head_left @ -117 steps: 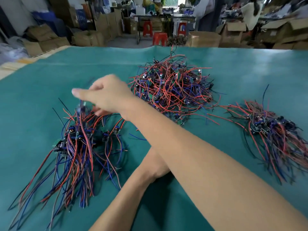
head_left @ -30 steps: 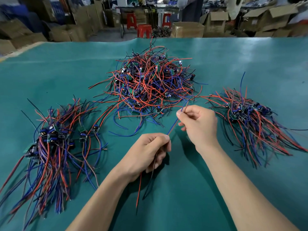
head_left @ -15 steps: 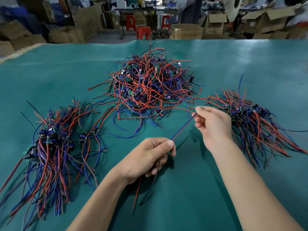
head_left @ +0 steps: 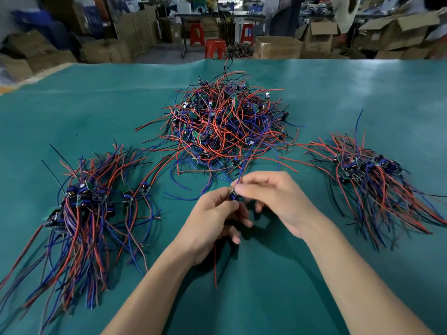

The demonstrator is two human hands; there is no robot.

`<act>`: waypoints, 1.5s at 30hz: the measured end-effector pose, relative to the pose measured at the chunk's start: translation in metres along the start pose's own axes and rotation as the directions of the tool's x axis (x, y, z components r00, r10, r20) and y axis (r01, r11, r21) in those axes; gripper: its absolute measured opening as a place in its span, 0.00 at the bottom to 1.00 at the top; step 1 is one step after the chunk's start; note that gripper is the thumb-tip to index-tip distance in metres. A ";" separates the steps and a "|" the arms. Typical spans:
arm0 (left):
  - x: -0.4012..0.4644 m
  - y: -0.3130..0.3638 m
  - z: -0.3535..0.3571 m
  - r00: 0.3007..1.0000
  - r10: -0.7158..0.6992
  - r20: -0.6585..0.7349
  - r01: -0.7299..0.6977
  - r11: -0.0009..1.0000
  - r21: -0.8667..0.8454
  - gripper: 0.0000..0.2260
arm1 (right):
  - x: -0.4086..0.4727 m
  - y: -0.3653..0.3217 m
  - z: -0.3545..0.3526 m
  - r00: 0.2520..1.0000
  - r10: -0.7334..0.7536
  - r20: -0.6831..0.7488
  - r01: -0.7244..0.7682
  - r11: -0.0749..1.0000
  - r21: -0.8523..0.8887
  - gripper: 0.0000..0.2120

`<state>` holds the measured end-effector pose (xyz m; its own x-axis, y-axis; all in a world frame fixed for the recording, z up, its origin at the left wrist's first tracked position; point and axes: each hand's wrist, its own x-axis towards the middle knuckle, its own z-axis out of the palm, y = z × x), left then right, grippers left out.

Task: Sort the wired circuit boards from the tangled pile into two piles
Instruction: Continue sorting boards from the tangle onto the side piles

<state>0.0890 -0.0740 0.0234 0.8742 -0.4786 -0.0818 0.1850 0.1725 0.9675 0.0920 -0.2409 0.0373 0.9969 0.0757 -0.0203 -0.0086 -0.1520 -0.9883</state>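
Both hands meet over the counter's near middle — the left hand pinches a small board, its red wire hanging below, and the right hand pinches the board's blue wire. The tangle lies toward the far edge — one sorted pile by the left edge, another by the right.

The right hand has closed in beside the left hand
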 end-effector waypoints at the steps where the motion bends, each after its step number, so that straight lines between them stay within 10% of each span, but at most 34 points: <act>1: 0.001 0.000 0.000 1.000 0.004 -0.006 -0.004 1.000 0.008 0.09 | -0.001 0.001 0.001 0.999 -0.015 0.032 0.016 0.999 -0.029 0.10; 8: 0.000 -0.005 0.001 0.994 0.016 -0.105 -0.013 1.000 0.028 0.05 | -0.001 0.002 -0.005 0.991 -0.127 -0.034 0.126 0.992 -0.027 0.07; 14: 0.000 -0.011 -0.002 0.954 0.247 -0.169 -0.173 0.915 0.364 0.09 | 0.000 0.002 -0.006 0.994 -0.094 -0.061 0.100 0.991 0.091 0.03; 27: -0.002 -0.005 0.001 0.978 0.198 -0.072 -0.176 0.956 0.235 0.12 | -0.002 -0.003 0.004 1.000 0.027 0.004 -0.026 0.909 0.417 0.08; 45: -0.004 -0.005 0.003 0.974 0.180 0.138 -0.223 0.872 0.436 0.10 | 0.006 -0.011 -0.034 0.884 0.191 -0.427 0.156 0.740 0.655 0.08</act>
<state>0.0835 -0.0757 0.0196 0.8227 -0.5540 0.1273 -0.2292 -0.1185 0.9661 0.1007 -0.2721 0.0535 0.9129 -0.3825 -0.1425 0.0982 0.5445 -0.8330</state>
